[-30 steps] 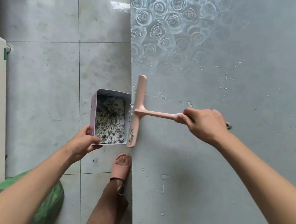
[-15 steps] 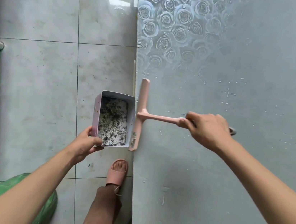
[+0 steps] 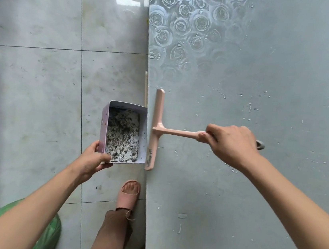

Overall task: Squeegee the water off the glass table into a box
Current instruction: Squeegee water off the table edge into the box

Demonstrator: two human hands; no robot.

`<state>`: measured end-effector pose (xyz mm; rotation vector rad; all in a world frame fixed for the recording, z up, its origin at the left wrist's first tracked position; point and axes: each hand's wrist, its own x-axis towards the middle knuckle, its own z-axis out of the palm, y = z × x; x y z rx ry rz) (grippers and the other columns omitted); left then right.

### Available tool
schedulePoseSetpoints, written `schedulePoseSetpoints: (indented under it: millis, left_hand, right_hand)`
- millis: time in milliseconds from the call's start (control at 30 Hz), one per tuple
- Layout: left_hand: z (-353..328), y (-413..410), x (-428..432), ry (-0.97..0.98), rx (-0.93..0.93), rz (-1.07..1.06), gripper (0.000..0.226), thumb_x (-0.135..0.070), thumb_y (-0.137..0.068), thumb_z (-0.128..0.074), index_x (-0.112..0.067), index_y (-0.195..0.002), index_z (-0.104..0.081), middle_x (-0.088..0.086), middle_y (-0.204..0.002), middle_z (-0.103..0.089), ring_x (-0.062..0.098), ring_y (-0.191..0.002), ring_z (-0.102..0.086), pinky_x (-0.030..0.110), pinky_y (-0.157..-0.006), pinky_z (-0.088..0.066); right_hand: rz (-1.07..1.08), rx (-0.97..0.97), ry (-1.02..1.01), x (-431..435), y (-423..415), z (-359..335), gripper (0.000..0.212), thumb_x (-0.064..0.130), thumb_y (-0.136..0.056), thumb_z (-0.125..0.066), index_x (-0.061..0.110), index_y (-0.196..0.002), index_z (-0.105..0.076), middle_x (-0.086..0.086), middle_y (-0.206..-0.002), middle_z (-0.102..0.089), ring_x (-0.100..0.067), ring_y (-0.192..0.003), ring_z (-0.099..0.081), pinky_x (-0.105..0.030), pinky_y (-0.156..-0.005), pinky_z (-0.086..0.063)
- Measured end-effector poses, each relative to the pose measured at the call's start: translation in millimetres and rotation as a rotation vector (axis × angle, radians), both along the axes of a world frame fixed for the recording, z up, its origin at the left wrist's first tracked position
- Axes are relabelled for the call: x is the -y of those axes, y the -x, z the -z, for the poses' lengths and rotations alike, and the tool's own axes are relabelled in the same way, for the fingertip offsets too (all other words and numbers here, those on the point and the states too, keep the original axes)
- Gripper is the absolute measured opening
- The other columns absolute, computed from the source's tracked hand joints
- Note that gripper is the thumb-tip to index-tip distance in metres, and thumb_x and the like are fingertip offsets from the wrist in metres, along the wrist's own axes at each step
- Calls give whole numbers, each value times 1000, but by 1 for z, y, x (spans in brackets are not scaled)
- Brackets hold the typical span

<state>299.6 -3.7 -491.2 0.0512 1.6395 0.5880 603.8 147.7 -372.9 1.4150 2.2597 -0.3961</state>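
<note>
grey tile floor (image 3: 38,87), glass table (image 3: 254,199) on right | right hand (image 3: 231,144) fingers curled round pink squeegee (image 3: 155,129) handle, blade at table's left edge | left hand (image 3: 91,161) grips box (image 3: 123,134) corner, mid-frame beside blade

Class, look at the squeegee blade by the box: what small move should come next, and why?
Probably the right hand should push the squeegee slightly further left, over the edge of the glass table. The blade lies along that edge, and the left hand holds the box beside it to catch the water.
</note>
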Motion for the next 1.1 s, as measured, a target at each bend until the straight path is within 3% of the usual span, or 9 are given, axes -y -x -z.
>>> schedulePoseSetpoints:
  millis: [133,267,400,600,733,833,933,1100]
  left_hand:
    - [1,1,2,6,-26,13,48,24,-79,-45,-4,-118,-47,8,-95,-40,14,-76,-47,32,-71,-58]
    - [-2,-1,4,23,-31,4,45,24,-79,-45,-5,-114,-46,3,-85,-39,13,-69,-44,40,-83,-54]
    - [-9,-4,5,31,-54,-6,41,25,-80,-44,-4,-109,-44,3,-81,-35,13,-68,-41,41,-82,-52]
    - [-18,-16,6,75,-104,6,38,25,-81,-38,-4,-106,-42,4,-81,-33,15,-67,-36,42,-83,-50]
    - [-16,-22,6,58,-108,4,37,26,-80,-36,-8,-93,-44,4,-79,-35,15,-66,-36,38,-76,-51]
    - [-13,-23,8,49,-108,11,42,26,-79,-35,-6,-104,-46,4,-78,-37,13,-66,-38,36,-72,-52]
    - [-12,-21,9,53,-101,1,44,26,-79,-37,-6,-108,-46,4,-78,-39,14,-67,-40,33,-63,-59]
    - [-14,-21,10,52,-104,-6,44,26,-79,-37,-5,-108,-46,4,-78,-39,13,-67,-40,28,-56,-58]
  right_hand:
    - [33,-74,-30,2,2,6,39,59,-94,-32,27,-82,-51,2,-73,-63,-29,-78,-59,-33,-62,-25]
    - [353,-119,81,20,-74,-11,39,67,-88,-33,36,-81,-55,11,-62,-54,-21,-68,-53,-29,-52,-30]
    - [491,-39,137,52,-161,-31,44,79,-76,-24,46,-77,-52,11,-60,-55,-11,-65,-54,-30,-53,-35]
    - [563,50,176,87,-224,-32,53,83,-69,-19,43,-76,-53,7,-57,-57,-13,-62,-55,-32,-54,-41]
    - [553,-21,211,81,-193,0,53,78,-77,-23,36,-79,-54,8,-63,-57,-19,-69,-57,-31,-57,-42]
    - [436,-90,183,66,-139,24,40,64,-90,-34,30,-83,-54,3,-72,-60,-29,-81,-58,-32,-55,-31]
    - [301,-155,136,56,-84,35,37,57,-95,-37,26,-89,-56,-5,-86,-66,-31,-89,-59,-34,-65,-30]
    - [270,-145,83,43,-88,18,39,60,-94,-36,27,-90,-57,2,-72,-55,-28,-84,-58,-33,-62,-31]
